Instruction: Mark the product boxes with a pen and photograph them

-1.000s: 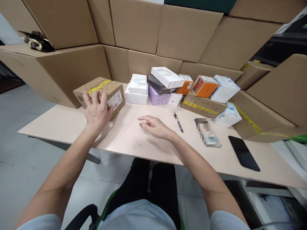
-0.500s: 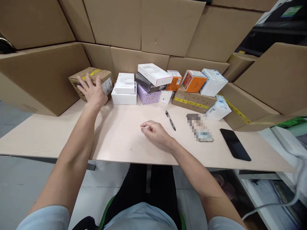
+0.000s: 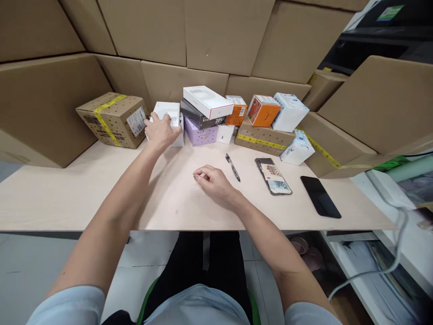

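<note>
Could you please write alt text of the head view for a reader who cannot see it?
A person's left hand grasps a stack of white boxes at the back of a pale table, while the right hand rests near a pen. Small colourful cartons, a taped cardboard box and two phones surround them.

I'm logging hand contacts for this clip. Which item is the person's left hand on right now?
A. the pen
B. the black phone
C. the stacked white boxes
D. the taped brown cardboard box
C: the left hand grips the stacked white boxes, while the taped brown cardboard box sits apart to its left, untouched.
</note>
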{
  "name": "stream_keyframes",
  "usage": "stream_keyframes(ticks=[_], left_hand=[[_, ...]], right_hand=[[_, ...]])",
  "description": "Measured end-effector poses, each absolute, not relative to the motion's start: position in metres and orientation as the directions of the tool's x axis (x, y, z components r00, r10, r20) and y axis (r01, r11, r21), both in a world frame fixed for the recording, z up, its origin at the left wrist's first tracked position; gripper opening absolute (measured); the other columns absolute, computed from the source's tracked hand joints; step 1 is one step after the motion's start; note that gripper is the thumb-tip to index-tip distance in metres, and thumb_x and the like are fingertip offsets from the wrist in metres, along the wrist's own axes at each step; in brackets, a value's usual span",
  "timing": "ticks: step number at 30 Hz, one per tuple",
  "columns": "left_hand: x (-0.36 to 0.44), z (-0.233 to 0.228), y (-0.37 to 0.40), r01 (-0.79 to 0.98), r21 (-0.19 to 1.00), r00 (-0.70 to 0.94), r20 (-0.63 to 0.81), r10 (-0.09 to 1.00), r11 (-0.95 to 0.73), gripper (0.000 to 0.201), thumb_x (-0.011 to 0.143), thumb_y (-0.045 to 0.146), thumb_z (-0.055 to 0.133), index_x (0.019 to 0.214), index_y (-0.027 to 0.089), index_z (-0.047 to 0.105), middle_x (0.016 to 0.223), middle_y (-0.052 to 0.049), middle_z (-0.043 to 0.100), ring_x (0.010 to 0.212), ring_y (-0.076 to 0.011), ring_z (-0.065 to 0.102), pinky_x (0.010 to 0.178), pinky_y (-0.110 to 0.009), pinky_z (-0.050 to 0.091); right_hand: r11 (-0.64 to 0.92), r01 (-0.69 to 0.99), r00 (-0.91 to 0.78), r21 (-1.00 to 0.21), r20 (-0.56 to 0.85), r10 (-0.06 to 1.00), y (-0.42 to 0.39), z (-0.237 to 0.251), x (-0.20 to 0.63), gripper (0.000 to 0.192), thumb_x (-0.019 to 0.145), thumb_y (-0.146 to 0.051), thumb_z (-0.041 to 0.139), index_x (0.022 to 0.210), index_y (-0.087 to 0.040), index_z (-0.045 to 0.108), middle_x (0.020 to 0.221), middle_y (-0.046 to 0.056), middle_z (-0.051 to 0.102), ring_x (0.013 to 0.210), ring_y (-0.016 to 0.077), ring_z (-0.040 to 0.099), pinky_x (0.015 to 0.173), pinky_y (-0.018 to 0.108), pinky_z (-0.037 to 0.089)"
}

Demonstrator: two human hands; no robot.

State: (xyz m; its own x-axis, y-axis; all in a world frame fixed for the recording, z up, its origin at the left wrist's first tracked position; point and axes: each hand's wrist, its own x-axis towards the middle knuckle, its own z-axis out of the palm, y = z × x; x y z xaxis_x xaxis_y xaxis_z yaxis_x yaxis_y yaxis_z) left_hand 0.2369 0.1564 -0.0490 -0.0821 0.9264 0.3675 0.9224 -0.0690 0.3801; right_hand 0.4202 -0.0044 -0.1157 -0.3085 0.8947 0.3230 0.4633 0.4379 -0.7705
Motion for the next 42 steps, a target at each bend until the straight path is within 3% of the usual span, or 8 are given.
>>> stream_keyframes(ticks=[9, 13, 18, 23, 26, 30, 35, 42], left_hand=[[0.165, -0.038, -0.007, 0.854, 0.355, 0.278, 0.307, 0.91, -0.381, 0.067, 0.079, 0.057, 0.063, 0.138, 0.028, 0.048, 0.134, -0.013, 0.041, 0.123, -0.037, 0.051, 0.101, -0.055, 0.049], [0.164, -0.058, -0.029, 0.654, 0.326, 0.612, 0.303, 0.731, -0.683, 0.073, 0.076, 0.049, 0.069, 0.14, 0.029, 0.04, 0.135, -0.011, 0.038, 0.128, -0.0334, 0.047, 0.106, -0.051, 0.048], [0.187, -0.089, 0.02, 0.393, 0.403, 0.802, 0.29, 0.523, -0.826, 0.088, 0.069, 0.039, 0.076, 0.146, 0.031, 0.033, 0.141, -0.013, 0.034, 0.138, -0.0353, 0.037, 0.112, -0.053, 0.043], [0.197, -0.098, 0.066, 0.553, 0.515, 0.722, 0.095, 0.685, -0.655, 0.109, 0.066, 0.052, 0.077, 0.156, 0.027, 0.023, 0.154, -0.015, 0.03, 0.141, -0.0385, 0.038, 0.114, -0.054, 0.04], [0.193, -0.097, 0.076, 0.702, 0.551, 0.518, 0.04, 0.855, -0.451, 0.098, 0.078, 0.074, 0.056, 0.154, 0.017, 0.032, 0.155, -0.021, 0.036, 0.143, -0.0406, 0.037, 0.113, -0.054, 0.037], [0.186, -0.102, 0.074, 0.862, 0.448, 0.27, -0.007, 0.963, -0.239, 0.085, 0.091, 0.076, 0.019, 0.111, 0.011, 0.07, 0.111, -0.024, 0.064, 0.12, -0.0433, 0.056, 0.101, -0.057, 0.043], [0.193, -0.112, 0.062, 0.815, 0.469, 0.354, 0.058, 0.933, -0.339, 0.063, 0.094, 0.064, 0.025, 0.069, 0.021, 0.063, 0.083, -0.014, 0.06, 0.092, -0.0327, 0.062, 0.088, -0.049, 0.049], [0.197, -0.116, 0.058, 0.631, 0.7, 0.274, 0.201, 0.941, -0.333, 0.054, 0.097, 0.06, 0.036, 0.112, 0.02, 0.068, 0.091, -0.008, 0.071, 0.082, -0.0261, 0.063, 0.076, -0.041, 0.05]], right_hand=[[0.288, 0.648, -0.012, -0.705, 0.368, 0.93, 0.011, -0.109, 0.442, 0.022, 0.093, -0.028, 0.049, 0.095, -0.019, 0.068, 0.095, 0.007, 0.072, 0.087, 0.0196, 0.065, 0.08, 0.031, 0.048], [0.141, 0.707, 0.171, -0.693, 0.361, 0.917, 0.02, -0.099, 0.469, 0.031, 0.097, -0.031, 0.04, 0.098, -0.018, 0.068, 0.094, 0.01, 0.072, 0.087, 0.0224, 0.066, 0.082, 0.034, 0.048], [-0.009, 0.792, 0.139, -0.61, 0.166, 0.976, 0.019, -0.093, 0.481, 0.039, 0.101, -0.035, 0.034, 0.095, -0.018, 0.069, 0.094, 0.012, 0.074, 0.09, 0.0243, 0.067, 0.082, 0.034, 0.048], [-0.114, 0.893, 0.15, -0.436, 0.049, 0.987, 0.013, -0.088, 0.475, 0.035, 0.099, -0.029, 0.04, 0.119, -0.014, 0.065, 0.108, 0.02, 0.073, 0.104, 0.0321, 0.066, 0.087, 0.039, 0.046], [-0.15, 0.902, 0.156, -0.405, -0.018, 0.988, 0.012, -0.086, 0.474, 0.039, 0.099, -0.033, 0.041, 0.121, -0.011, 0.065, 0.113, 0.024, 0.071, 0.107, 0.0353, 0.066, 0.087, 0.041, 0.046], [-0.156, 0.918, 0.141, -0.364, -0.067, 0.988, 0.014, -0.088, 0.475, 0.045, 0.101, -0.038, 0.036, 0.105, -0.01, 0.071, 0.109, 0.026, 0.072, 0.106, 0.0357, 0.067, 0.086, 0.04, 0.046], [-0.118, 0.932, 0.114, -0.342, -0.033, 0.993, 0.017, -0.093, 0.474, 0.046, 0.102, -0.034, 0.033, 0.106, -0.008, 0.071, 0.107, 0.027, 0.072, 0.103, 0.0366, 0.067, 0.085, 0.041, 0.045], [-0.083, 0.887, 0.145, -0.455, 0.105, 0.984, 0.012, -0.083, 0.472, 0.039, 0.1, -0.028, 0.036, 0.121, -0.01, 0.064, 0.111, 0.022, 0.072, 0.103, 0.0347, 0.067, 0.087, 0.041, 0.046]])
